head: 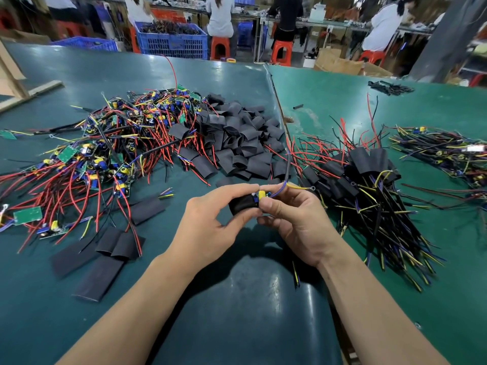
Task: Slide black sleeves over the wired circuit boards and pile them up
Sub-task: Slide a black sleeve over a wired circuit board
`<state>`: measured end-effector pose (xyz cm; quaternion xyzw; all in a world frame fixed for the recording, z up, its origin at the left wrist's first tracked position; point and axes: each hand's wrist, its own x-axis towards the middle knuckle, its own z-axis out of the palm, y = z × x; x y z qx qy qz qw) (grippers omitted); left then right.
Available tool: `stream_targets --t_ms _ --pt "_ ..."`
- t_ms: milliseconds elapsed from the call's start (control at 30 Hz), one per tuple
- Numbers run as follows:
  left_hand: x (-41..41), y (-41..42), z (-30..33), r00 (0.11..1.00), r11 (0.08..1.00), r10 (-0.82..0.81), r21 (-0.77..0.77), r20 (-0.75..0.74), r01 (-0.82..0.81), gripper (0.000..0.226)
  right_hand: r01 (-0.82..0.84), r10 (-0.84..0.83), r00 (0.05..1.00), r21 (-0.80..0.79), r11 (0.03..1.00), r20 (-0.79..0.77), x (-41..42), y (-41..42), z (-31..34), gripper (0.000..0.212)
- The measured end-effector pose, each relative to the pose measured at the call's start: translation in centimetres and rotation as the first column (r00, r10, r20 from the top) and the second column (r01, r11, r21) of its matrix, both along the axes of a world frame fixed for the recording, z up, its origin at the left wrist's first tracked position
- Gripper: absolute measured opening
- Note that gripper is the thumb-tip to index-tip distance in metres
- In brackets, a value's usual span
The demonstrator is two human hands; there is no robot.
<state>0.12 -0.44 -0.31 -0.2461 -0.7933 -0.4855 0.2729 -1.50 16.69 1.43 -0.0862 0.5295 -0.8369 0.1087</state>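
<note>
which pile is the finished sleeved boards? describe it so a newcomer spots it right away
Start at the seam where the dark green mat meets the brighter green one. Just right of it, beside the right hand, lies the finished pile: black sleeves bunched at the top, wires fanning toward the near edge. Unlike the heap of empty sleeves left of the seam, every sleeve here trails wires.
</note>
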Motion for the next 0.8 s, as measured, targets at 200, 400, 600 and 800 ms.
stream_targets --t_ms 200,400,600,800 --pt "0.2 0.1 0.1 0.995 0.999 0.025 -0.044 -0.098 -0.029 0.035 -0.05 0.049 0.998 0.029 0.998 0.026 0.0 0.5 0.3 0.03" --pt "0.2 0.1 0.4 0.992 0.992 -0.009 -0.125 -0.124 -0.007 0.039 -0.043 0.041 0.998 0.047 0.998 0.043 0.0 0.4 0.2 0.022" --pt "0.1 -0.8 0.6 0.991 0.993 0.08 -0.095 0.108 -0.07 0.059 0.033 -0.035 0.995 0.014 0.999 0.093 -0.1 -0.2 0.2 0.026" --pt "-0.1 -1.1 0.5 0.987 0.979 0.159 -0.134 0.029 -0.153 0.04 0.078 -0.077 0.992 -0.001 0.997 0.101 -0.2 -0.3 0.3 0.023"
